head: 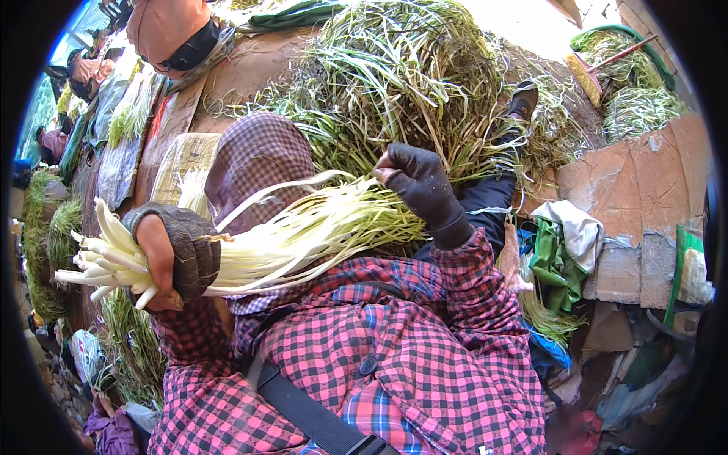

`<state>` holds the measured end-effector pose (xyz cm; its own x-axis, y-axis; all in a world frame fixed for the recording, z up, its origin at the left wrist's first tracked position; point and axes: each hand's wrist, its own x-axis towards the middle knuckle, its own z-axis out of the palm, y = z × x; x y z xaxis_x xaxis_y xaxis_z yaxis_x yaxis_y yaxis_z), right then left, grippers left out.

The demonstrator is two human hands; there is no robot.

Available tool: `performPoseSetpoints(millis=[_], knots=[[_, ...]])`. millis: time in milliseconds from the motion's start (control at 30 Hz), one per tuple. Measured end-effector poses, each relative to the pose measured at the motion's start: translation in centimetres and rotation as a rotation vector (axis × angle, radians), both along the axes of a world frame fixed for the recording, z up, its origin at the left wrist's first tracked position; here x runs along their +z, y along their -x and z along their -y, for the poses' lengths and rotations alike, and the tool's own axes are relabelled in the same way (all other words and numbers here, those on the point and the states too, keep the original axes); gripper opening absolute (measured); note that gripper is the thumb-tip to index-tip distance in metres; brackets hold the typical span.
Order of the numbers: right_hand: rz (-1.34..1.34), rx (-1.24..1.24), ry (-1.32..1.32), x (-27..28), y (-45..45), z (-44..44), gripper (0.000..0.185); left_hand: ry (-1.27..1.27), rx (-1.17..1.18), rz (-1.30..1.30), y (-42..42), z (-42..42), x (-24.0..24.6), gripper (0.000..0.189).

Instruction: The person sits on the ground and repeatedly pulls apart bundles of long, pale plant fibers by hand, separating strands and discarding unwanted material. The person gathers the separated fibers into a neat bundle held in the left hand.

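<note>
My left hand (176,253), in a grey fingerless glove, is closed around a bundle of long leafy vegetable stalks (273,244). Their thick white ends jut out to the left; the thin yellow-green leaves spread right across my lap. My right hand (424,190), in a dark fingerless glove, is curled just above the leaf tips, and whether it pinches a leaf cannot be told. A brown checked cloth (261,159) covers my bent knee behind the bundle. Beyond both hands rises a large heap of loose green and withered leaves (398,85).
Flattened cardboard (642,199) and green and white sacks (563,250) lie at the right. A brush with a red handle (617,60) rests near more leaves at the upper right. Other people (170,34) are at the upper left; a person's purple sleeve (114,429) shows at the lower left.
</note>
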<state>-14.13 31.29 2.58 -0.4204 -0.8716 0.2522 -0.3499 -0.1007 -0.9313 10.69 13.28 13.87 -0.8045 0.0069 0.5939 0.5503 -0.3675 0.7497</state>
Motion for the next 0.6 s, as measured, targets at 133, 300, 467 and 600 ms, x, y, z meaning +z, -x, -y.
performPoseSetpoints(millis=[133,300,467,600], knots=[[0.038,-0.047,0.0,-0.6,0.2,-0.3,0.012,-0.06,0.107,0.012,-0.5,-0.5,0.0,0.02],[0.193,0.019,0.001,-0.9,-1.7,1.3,0.015,0.04,-0.085,-0.036,0.6,0.6,0.3,0.019],[-0.106,0.004,0.042,-0.4,-4.4,3.3,0.015,0.059,-0.068,-0.05,0.6,0.1,0.6,0.018],[-0.458,0.002,0.064,-2.0,-6.3,5.5,0.015,0.086,-0.168,-0.068,1.6,0.4,0.8,0.018]])
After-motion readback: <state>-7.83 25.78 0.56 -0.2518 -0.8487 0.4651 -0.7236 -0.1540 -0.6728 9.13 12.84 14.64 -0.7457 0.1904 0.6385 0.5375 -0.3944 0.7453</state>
